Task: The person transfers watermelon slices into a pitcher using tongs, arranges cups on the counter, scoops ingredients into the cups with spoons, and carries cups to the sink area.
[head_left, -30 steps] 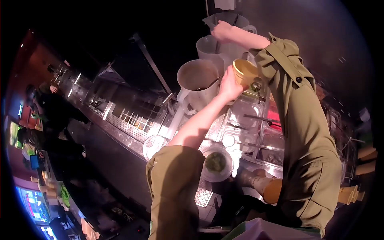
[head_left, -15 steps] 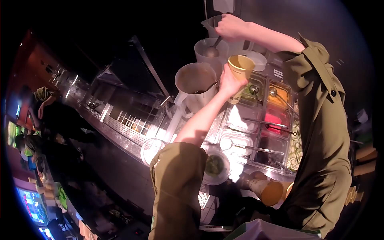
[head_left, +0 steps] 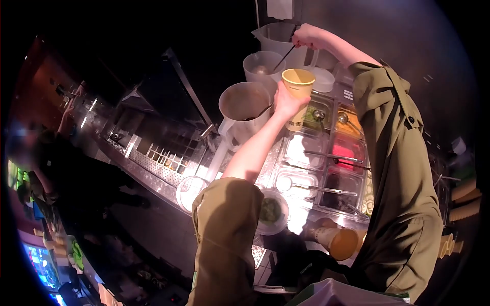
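Left hand (head_left: 290,104) gripping yellow paper cup (head_left: 300,89) upright.

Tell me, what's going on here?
A person is working at a counter of pitchers and food tubs. Their left hand holds a yellow cup. Their right hand grips the thin handle of a ladle, which dips into the middle pitcher. The cup's contents can't be seen.

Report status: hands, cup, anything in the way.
Left hand gripping yellow cup. Right hand on ladle handle, dipping into middle pitcher. Front pitcher close beside left forearm.
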Motion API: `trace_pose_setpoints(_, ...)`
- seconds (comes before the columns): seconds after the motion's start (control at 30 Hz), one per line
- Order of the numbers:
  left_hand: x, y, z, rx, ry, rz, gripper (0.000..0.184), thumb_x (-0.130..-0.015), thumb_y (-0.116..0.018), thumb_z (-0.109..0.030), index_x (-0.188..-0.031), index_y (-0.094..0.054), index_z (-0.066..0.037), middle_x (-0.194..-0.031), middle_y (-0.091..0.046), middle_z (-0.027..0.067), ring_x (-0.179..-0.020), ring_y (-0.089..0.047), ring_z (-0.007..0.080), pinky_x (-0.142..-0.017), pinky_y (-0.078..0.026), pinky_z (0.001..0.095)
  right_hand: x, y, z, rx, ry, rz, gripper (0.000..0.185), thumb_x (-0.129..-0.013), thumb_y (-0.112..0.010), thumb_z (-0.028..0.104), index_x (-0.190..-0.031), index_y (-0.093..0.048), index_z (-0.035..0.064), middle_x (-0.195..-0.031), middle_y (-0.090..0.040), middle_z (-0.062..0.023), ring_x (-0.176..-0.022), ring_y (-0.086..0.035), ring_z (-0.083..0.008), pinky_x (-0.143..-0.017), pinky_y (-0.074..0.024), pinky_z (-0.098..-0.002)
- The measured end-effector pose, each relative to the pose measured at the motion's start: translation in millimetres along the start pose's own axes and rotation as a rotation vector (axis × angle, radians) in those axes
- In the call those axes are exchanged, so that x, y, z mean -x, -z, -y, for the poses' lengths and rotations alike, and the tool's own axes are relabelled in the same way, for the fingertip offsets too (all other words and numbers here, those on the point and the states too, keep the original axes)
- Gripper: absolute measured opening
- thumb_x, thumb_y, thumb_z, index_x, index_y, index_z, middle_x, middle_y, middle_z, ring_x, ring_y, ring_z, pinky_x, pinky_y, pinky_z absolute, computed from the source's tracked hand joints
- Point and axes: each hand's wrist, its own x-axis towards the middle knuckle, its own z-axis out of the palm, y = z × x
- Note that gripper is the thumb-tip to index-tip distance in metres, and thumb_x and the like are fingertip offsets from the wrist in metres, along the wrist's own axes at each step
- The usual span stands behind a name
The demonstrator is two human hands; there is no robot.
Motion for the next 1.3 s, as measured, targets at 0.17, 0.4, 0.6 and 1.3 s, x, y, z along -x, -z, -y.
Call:
trace_pose_setpoints(0.17, -3.3, -1.9, -12.4, 0.008, 0.023, -0.078, 0.072, -0.052, -0.078, -0.027, -0.106, -0.039, -0.001, -0.102, -0.056, 0.0173, -0.096, -0.054, 0.0306, -0.084, -0.043, 0.0385, 0.0, 14.0, 10.6, 0.018, 0.033, -0.064, 0.013, -0.068, -0.056, 0.010, -0.058, -0.054, 0.0023, -0.057, -0.052, -0.0030, -0.038, -0.025, -0.0064, -0.035, -0.0185, -0.0239)
trace_pose_setpoints(0.4, -15.4, -4.4, -17.9, -0.036, 0.136, -0.163, 0.073, -0.051, -0.077, -0.036, -0.105, -0.042, -0.001, -0.102, -0.056, 0.0176, -0.097, -0.054, 0.0319, -0.084, -0.043, 0.0405, 12.3, 29.6, 7.7, 0.000, 0.053, -0.093, 0.009, -0.065, -0.055, 0.008, -0.059, -0.056, 0.0012, -0.052, -0.047, -0.0035, -0.037, -0.029, -0.0095, -0.034, -0.0198, -0.0258)
trace_pose_setpoints(0.6, -21.2, -4.9, -28.2, 0.039, 0.204, -0.243, 0.074, -0.051, -0.077, -0.035, -0.106, -0.041, -0.001, -0.104, -0.055, 0.0191, -0.098, -0.053, 0.0326, -0.085, -0.042, 0.0403, 92.7, 80.7, 32.0, 0.215, 0.419, -0.349, 0.015, -0.071, -0.058, 0.016, -0.066, -0.059, 0.0019, -0.053, -0.049, -0.0019, -0.042, -0.037, -0.0100, -0.037, -0.0295, -0.0251)
trace_pose_setpoints(1.3, -10.3, 4.7, -41.3, 0.051, -0.319, -0.247, 0.073, -0.053, -0.075, -0.016, -0.114, -0.036, -0.001, -0.109, -0.048, 0.0175, -0.103, -0.048, 0.0313, -0.088, -0.039, 0.0381, 217.7, 64.9, -93.2, 1.267, 0.912, -0.310, 0.018, -0.070, -0.052, 0.008, -0.086, -0.045, 0.0025, -0.051, -0.047, -0.0034, -0.046, -0.052, -0.0231, -0.066, -0.0434, -0.0385)
